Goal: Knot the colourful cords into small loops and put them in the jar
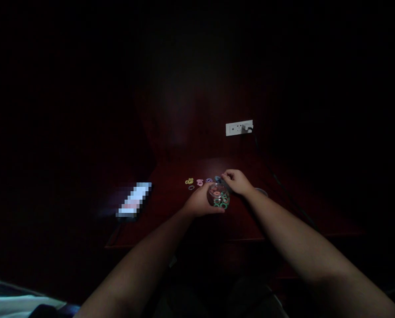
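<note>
My left hand (pixel 200 201) is wrapped around a clear round jar (pixel 218 192), tilted with its mouth toward me. Inside the jar lie several small coloured hair ties, green and reddish. Just beyond the jar, my right hand (pixel 236 180) is closed in a pinch beside a small group of blue hair ties (pixel 218 178); whatever is between its fingertips is too small to make out. To the left, in a row on the table, are purple hair ties (pixel 209 180), pink hair ties (pixel 199 182) and yellow hair ties (pixel 190 181). A single pale hair tie (pixel 191 187) lies nearer me.
Dark reddish table (pixel 171 225) under my hands. A phone with a lit, pixelated screen (pixel 134 201) is at the left. Partly behind my right forearm shows a clear round rim (pixel 262 191). On the wall, a white socket (pixel 239 128) holds a plug with a dark cable.
</note>
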{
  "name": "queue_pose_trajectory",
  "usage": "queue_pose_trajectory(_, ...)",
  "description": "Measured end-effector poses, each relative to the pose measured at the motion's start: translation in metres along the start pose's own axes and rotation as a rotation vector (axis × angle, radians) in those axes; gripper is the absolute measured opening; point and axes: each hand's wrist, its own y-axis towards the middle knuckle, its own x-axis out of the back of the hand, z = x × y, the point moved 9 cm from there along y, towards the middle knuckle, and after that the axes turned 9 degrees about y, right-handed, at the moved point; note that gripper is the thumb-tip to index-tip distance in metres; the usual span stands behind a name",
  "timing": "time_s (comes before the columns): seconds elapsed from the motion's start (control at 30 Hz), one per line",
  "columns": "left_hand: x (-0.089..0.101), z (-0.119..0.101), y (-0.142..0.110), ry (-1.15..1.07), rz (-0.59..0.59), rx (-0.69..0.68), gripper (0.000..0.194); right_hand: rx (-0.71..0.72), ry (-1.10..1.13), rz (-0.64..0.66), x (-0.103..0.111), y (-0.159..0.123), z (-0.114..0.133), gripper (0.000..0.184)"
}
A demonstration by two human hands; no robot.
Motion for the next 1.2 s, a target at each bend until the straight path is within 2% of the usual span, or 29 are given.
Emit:
queue_pose_trajectory(0.17, 0.009, -0.004, -0.021, 0.056, 0.004, 0.030, 0.086, 0.028, -0.238, -0.003, 0.005, -0.013, 0.021, 0.029)
queue_pose_trajectory(0.27, 0.022, 0.002, -0.047, 0.020, 0.048, 0.059, 0.084, 0.065, -0.334, 0.028, -0.004, -0.016, 0.036, 0.028)
queue_pose_trajectory(0.33, 0.036, 0.012, -0.065, 0.010, 0.037, 0.093, 0.085, 0.093, -0.367, 0.072, -0.017, -0.017, 0.047, 0.027)
queue_pose_trajectory(0.47, 0.065, 0.037, -0.091, 0.029, -0.068, 0.217, 0.084, 0.143, -0.374, 0.182, -0.057, -0.017, 0.067, 0.026)
queue_pose_trajectory(0.6, 0.069, 0.046, -0.095, 0.054, -0.100, 0.262, 0.083, 0.155, -0.341, 0.257, -0.093, -0.012, 0.078, 0.031)
queue_pose_trajectory(0.7, 0.067, 0.045, -0.091, 0.061, -0.108, 0.241, 0.082, 0.145, -0.314, 0.294, -0.108, -0.007, 0.080, 0.031)
queue_pose_trajectory(0.83, 0.067, 0.043, -0.090, 0.051, -0.111, 0.197, 0.080, 0.106, -0.282, 0.299, -0.111, -0.006, 0.079, 0.025)
queue_pose_trajectory(1.0, 0.067, 0.043, -0.091, 0.067, -0.122, 0.179, 0.080, 0.042, -0.243, 0.243, -0.104, -0.010, 0.074, 0.017)
queue_pose_trajectory(1.2, 0.066, 0.043, -0.091, 0.096, -0.128, 0.181, 0.080, 0.009, -0.143, 0.165, -0.092, -0.023, 0.071, 0.017)
